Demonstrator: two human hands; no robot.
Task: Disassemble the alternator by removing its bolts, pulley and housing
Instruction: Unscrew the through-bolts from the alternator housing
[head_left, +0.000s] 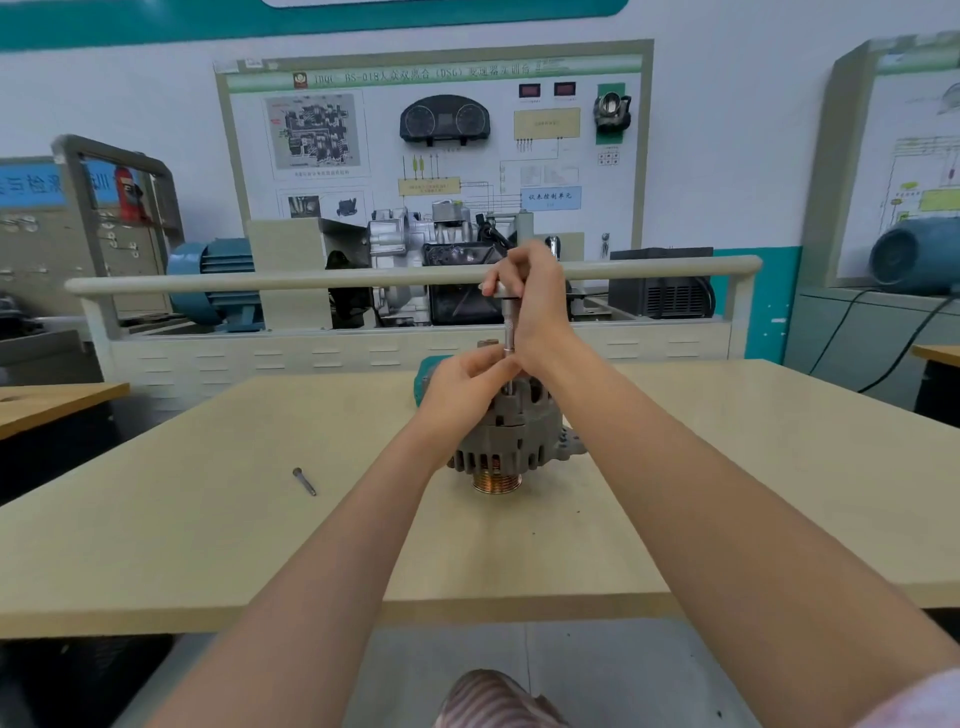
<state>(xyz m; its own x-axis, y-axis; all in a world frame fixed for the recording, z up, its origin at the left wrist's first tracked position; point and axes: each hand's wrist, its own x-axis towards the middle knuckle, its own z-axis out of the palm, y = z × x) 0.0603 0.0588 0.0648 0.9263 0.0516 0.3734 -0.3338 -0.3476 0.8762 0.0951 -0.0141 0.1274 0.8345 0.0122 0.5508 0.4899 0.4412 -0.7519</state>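
While alternator (511, 434) stands pulley-down, driver (508, 332) is gripped by right hand (530, 296), steadied by left hand (467, 379) pinching shaft; housing judged heavy, rigid, best held by body.

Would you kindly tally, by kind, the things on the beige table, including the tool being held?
Grey alternator with copper pulley: 1
Loose steel bolt: 1
Slim metal driver tool: 1
Teal object behind the alternator: 1
Total: 4
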